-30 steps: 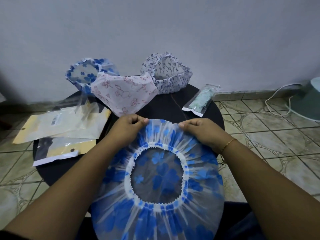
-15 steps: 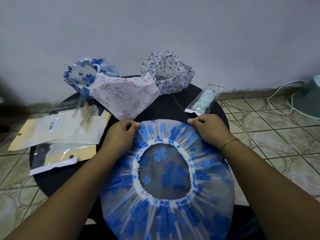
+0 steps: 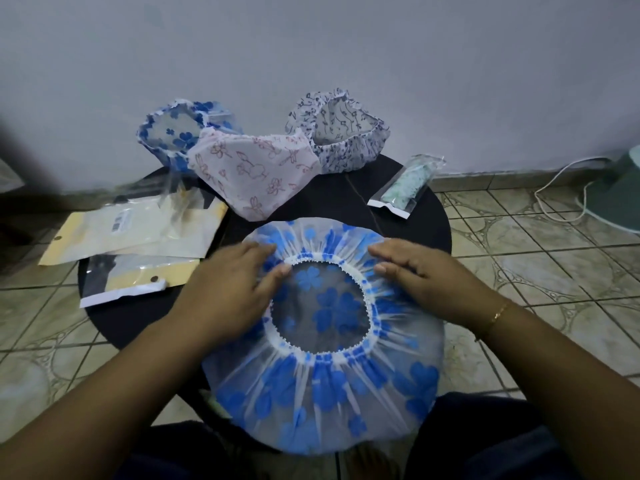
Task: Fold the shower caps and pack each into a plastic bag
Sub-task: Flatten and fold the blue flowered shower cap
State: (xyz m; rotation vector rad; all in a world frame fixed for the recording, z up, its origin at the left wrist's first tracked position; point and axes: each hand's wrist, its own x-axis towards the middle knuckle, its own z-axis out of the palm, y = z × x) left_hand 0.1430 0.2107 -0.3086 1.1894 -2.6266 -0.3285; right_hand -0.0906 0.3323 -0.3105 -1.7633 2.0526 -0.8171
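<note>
Plain pale grey-white wall [image 3: 311, 46] fills upper half of frame, dim even light, no windows in view. Tiled skirting [image 3: 502, 180] along its base at right. Floor [image 3: 536, 271] = beige patterned tiles w/ dark grout, seen left, right & lower frame. Round black table [image 3: 131, 317] at centre. White cable [image 3: 561, 188] runs over tiles at right edge, by a pale green object [image 3: 623, 199], partly cut off.

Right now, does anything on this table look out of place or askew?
Yes: the flattened blue-flowered plastic shower cap overhangs the round black table's near edge, and the yellow-backed plastic bags poke past its left rim.
</note>
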